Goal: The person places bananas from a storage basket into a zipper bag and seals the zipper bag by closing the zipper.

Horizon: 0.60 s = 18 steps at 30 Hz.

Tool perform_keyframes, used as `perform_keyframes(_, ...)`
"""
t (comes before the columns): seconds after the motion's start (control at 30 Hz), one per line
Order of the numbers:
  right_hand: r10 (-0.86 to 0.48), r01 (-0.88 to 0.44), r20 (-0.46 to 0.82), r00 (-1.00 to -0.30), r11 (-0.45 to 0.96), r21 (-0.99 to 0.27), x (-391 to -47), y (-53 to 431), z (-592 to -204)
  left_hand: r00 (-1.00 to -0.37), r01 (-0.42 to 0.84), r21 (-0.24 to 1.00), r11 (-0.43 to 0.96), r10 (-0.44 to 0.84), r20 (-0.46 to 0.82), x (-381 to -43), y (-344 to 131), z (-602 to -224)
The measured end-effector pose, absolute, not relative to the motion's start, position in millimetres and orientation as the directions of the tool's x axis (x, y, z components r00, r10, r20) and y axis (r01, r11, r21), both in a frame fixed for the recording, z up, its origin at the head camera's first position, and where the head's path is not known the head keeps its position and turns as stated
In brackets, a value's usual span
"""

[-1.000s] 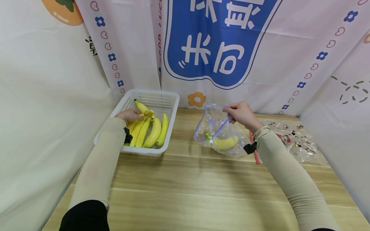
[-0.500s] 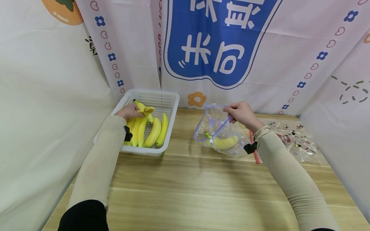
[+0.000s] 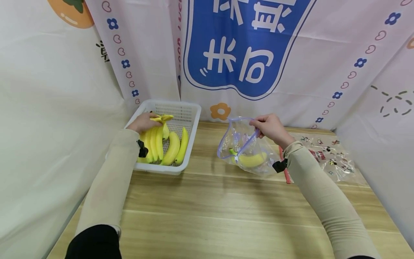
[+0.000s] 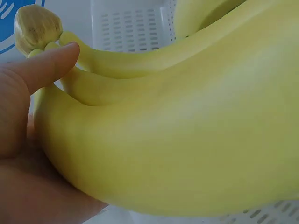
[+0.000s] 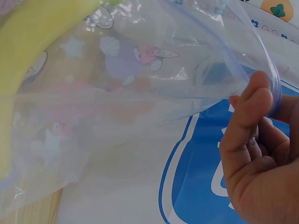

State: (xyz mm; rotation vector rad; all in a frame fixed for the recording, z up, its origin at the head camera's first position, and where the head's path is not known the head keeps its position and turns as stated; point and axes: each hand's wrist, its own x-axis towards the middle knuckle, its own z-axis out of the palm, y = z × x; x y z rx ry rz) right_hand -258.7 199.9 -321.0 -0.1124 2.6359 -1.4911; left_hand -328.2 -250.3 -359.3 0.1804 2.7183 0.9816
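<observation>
My left hand (image 3: 142, 122) grips a bunch of yellow bananas (image 3: 154, 142) near its stem, over the white basket (image 3: 191, 144). In the left wrist view the thumb lies across the necks of the bunch (image 4: 163, 135), just below the brown-tipped crown; the other fingers are mostly hidden. With thumb and fingers, my right hand (image 3: 271, 128) pinches the purple rim of a clear zip bag (image 3: 234, 138), whose mouth gapes toward the left. One banana (image 3: 253, 160) lies inside that bag. Printed figures and stars show on the bag's film (image 5: 126, 102) in the right wrist view.
Beside the bunch, loose bananas (image 3: 172, 149) lie in the basket. A flat clear bag with a red edge (image 3: 333, 158) lies on the wooden table (image 3: 210, 216), right of the right hand. White printed cloth (image 3: 207, 72) hangs behind and along both sides.
My left hand has lifted the bunch slightly and drawn it toward the back of the basket, so the bananas hang more upright. The right hand and zip bag have stayed in place.
</observation>
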Motion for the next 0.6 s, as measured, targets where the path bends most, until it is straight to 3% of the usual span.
perform_keyframes(0.6, -0.133, -0.019, -0.057, -0.989, 0.511, -0.859, -258.7, 200.4, -321.0, -0.991, -0.041, 0.796, 0.604, 0.078, -0.11, -327.9, -244.3, -356.0)
